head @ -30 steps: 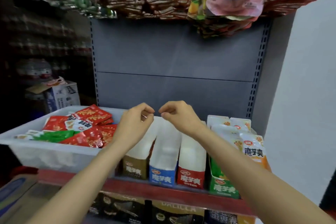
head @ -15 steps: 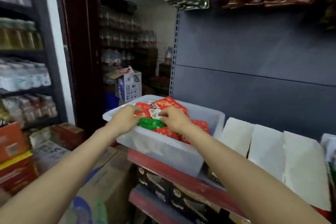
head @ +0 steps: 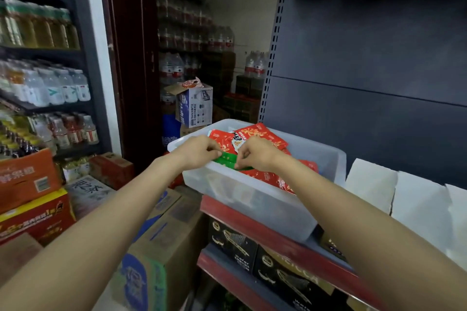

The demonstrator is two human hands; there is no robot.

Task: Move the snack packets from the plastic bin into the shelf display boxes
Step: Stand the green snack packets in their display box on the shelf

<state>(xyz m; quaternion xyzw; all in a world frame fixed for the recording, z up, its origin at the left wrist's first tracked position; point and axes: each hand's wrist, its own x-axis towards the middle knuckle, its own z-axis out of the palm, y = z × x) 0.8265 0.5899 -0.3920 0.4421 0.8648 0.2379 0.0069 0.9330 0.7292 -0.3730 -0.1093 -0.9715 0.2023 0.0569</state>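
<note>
Translucent plastic bin [head: 265, 209] sits on the red-edged shelf [head: 273, 237], directly under both hands. Left hand [head: 199, 151] and right hand [head: 255, 153] reach in over the near rim, knuckles up, fingers curled. Between them a green snack packet [head: 228, 161]; left fingertips pinch its left end, right fingertips pinch its right end. Packet lies at about rim height, on top of the pile; whether it has lifted clear of the packets below cannot be told. Beyond and to the right of the hands, red snack packets [head: 260, 136] heaped in the bin, some standing above the rim at the far side, more showing under the right forearm. Count not possible, the lower layers only a blur through the wall of the bin. White display boxes [head: 371, 184] stand on the same shelf, well to the right of the right hand, just beside the bin; only their pale sides show from here, interiors hidden, so what they hold cannot be read. Judgement on progress: bin looks well stocked, most of the moving still to do; current step is the pick-up of the green packet, with carry and placement in a box yet to come. Left of the left hand, past the shelf end, stacked cardboard cartons [head: 161, 242] on the floor and a rack of bottled drinks [head: 48, 88] further off.
</note>
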